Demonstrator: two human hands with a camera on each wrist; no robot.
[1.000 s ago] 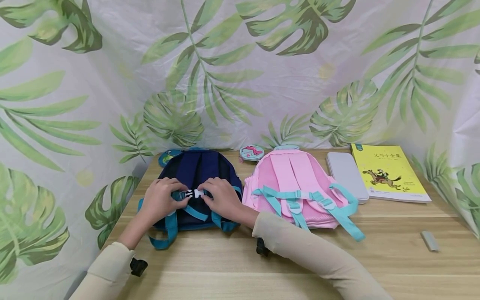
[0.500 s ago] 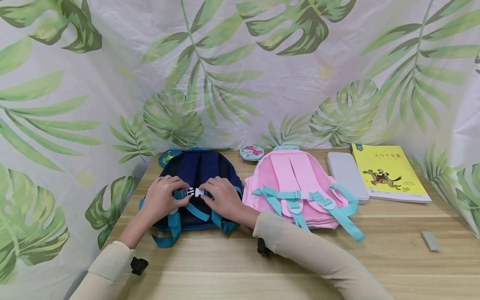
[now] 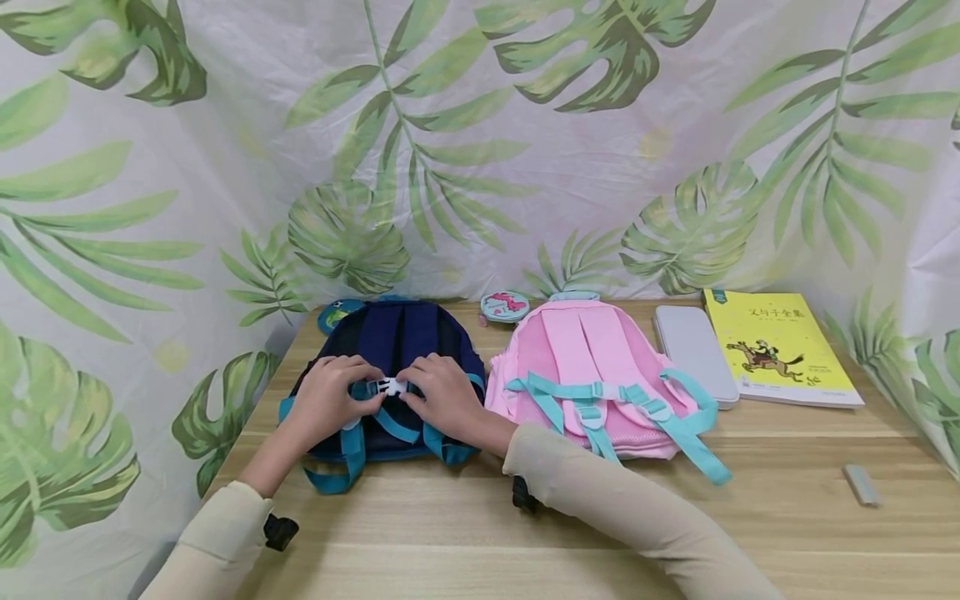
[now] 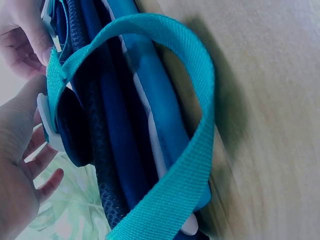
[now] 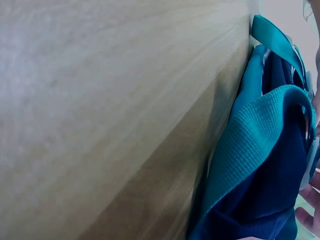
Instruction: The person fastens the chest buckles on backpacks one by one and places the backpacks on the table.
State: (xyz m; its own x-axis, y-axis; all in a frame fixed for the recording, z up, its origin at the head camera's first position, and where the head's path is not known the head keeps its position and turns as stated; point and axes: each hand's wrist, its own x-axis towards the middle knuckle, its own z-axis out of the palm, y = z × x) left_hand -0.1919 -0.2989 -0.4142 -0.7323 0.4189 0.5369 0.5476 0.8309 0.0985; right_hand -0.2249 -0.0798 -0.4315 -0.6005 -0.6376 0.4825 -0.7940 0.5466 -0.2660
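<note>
A dark navy backpack [image 3: 405, 333] with teal straps lies on the table, its shoulder straps facing up. Over its middle, my left hand [image 3: 330, 396] pinches the pronged half of a white buckle [image 3: 392, 387] on a teal strap. My right hand [image 3: 442, 396] pinches the other half from the right. The two halves meet between my fingertips; whether they are locked I cannot tell. In the left wrist view a looped teal strap [image 4: 205, 100] hangs in front of the backpack. The right wrist view catches only the edge of a hand beside the backpack's teal webbing [image 5: 255, 135].
A pink backpack [image 3: 588, 333] with turquoise straps lies just right of the navy one. Behind them sit a round pouch [image 3: 504, 307] and a blue round piece [image 3: 337, 315]. Farther right are a pale flat case [image 3: 693, 350], a yellow book [image 3: 776, 342] and a small grey object [image 3: 862, 485].
The two buckle halves have come together, closing the small gap between them. My left hand has shifted slightly right, and the loose strap below it has swung slightly.
</note>
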